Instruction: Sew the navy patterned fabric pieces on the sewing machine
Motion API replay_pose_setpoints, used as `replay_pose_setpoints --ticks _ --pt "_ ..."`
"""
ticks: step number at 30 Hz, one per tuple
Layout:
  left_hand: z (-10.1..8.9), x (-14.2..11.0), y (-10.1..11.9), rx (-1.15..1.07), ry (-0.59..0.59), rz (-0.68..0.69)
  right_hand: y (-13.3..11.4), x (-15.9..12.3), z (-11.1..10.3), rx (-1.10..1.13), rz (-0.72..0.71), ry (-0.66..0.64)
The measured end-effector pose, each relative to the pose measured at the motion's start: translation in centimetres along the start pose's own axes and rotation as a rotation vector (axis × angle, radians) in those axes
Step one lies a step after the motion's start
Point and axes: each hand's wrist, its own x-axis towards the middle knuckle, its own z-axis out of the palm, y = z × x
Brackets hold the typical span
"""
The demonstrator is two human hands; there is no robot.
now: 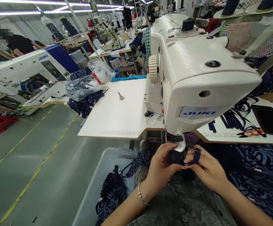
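The dark navy strap (197,156) is directly under the head of the sewing machine (201,91), in front of the seated person, and one end of it makes a loop at the right fingers. Around it we see two hands near together. The left hand (161,160) pinches the dark cloth with thumb and fingers, and the right hand (208,168) pinches the strap beside the loop; the tips almost meet.

In our judgement, the main danger is for the fingers. The left forefinger is next to the pale curved part (181,146) below the head, so a start of the machine at the wrong moment could hurt it. We cannot tell where the needle is, because the fingers and this part hide the place. If the pinch becomes loose, the narrow strap could twist and be sewn crooked. A metal piece at the strap, if it came under the needle, could break it.

Farther out, the patterned fabric (261,185) lies at the right side and could pull on the work if it caught. On the table (223,136), the orange snips (254,133) lie near loose navy straps (235,117), which could tangle with them.
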Motion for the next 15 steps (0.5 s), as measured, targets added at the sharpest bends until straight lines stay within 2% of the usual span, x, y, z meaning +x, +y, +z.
replay_pose_setpoints --ticks 9,15 --pt "-0.57 -0.71 -0.35 0.253 -0.012 0.409 0.39 -0.71 0.32 0.017 -0.021 -0.019" --pt "-0.54 -0.79 -0.21 0.279 -0.024 0.45 0.39 -0.86 0.25 0.052 0.014 -0.018"
